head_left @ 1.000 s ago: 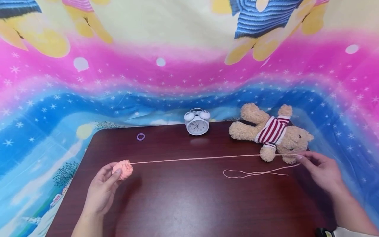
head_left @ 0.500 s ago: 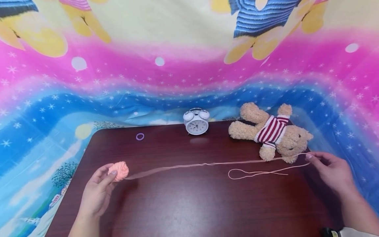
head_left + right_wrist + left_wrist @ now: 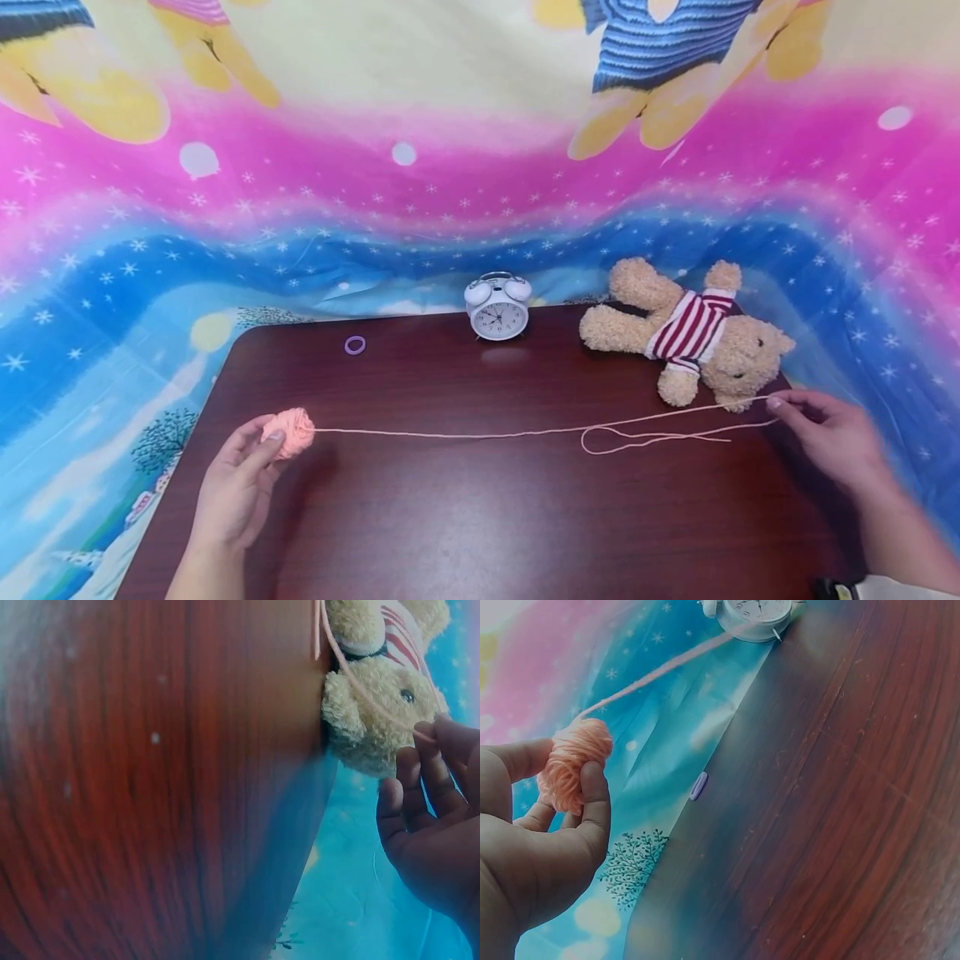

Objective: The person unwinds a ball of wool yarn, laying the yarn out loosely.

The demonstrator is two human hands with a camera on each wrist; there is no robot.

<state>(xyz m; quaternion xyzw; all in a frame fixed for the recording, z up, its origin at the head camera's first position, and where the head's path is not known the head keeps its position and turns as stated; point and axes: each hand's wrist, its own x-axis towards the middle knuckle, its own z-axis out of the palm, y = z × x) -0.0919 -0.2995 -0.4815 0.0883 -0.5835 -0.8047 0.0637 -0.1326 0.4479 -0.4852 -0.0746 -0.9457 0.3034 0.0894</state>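
Note:
My left hand [image 3: 238, 482] holds a small ball of peach yarn [image 3: 291, 433] between thumb and fingers, over the left side of the table. In the left wrist view the ball of yarn [image 3: 577, 761] shows its wound strands. A long yarn strand [image 3: 450, 436] runs from it across to my right hand [image 3: 838, 437], sagging slightly. Thumb and index finger of the right hand pinch this strand by the teddy bear's head. From that pinch the loose tail [image 3: 652, 437] loops back to the left. The right wrist view shows the pinching hand [image 3: 439, 810] in front of the bear.
A teddy bear [image 3: 690, 329] in a striped shirt lies on its side at the back right of the dark wooden table [image 3: 480, 517]. A white alarm clock [image 3: 498, 312] stands at the back middle. Left of it lies a purple ring [image 3: 355, 345]. Patterned cloth hangs behind.
Both hands have moved slightly apart, the left leftward with the ball, the right to the right. The strand was taut, then blurred in motion, and now sags a little.

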